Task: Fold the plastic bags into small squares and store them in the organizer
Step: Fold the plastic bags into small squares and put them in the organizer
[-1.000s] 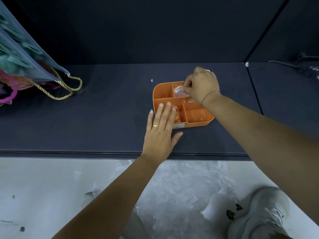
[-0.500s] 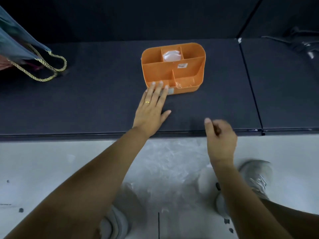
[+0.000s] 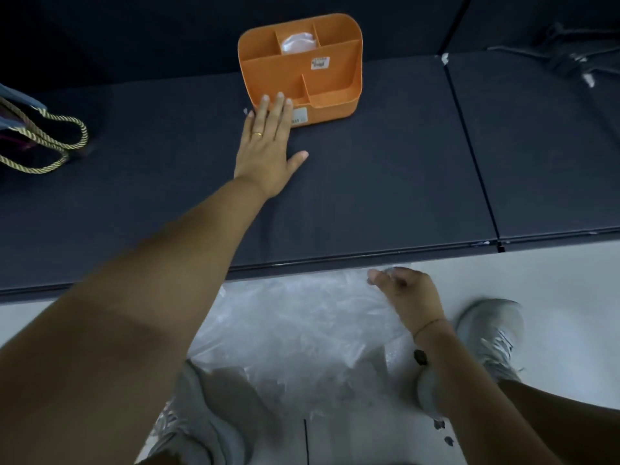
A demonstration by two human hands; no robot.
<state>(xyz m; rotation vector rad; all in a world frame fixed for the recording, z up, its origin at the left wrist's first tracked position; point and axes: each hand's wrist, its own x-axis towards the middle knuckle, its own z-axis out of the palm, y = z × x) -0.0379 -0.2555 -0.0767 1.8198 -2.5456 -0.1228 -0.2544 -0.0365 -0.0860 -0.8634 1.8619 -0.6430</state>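
Left hand (image 3: 268, 152) lies flat, fingers straight, fingertips touching the organizer (image 3: 335, 110). Right hand (image 3: 407, 293) sits at the plastic bags (image 3: 285, 330); blurred, its grip cannot be told.

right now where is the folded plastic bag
In the head view, the folded plastic bag sits in the middle rear compartment of the orange organizer, top centre on the dark table, beyond the left hand touching its near-left corner.

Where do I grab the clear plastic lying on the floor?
Pinch the clear plastic at its far right corner, by the right hand, from above: it lies spread flat on the floor, so likely only an edge offers a grip.
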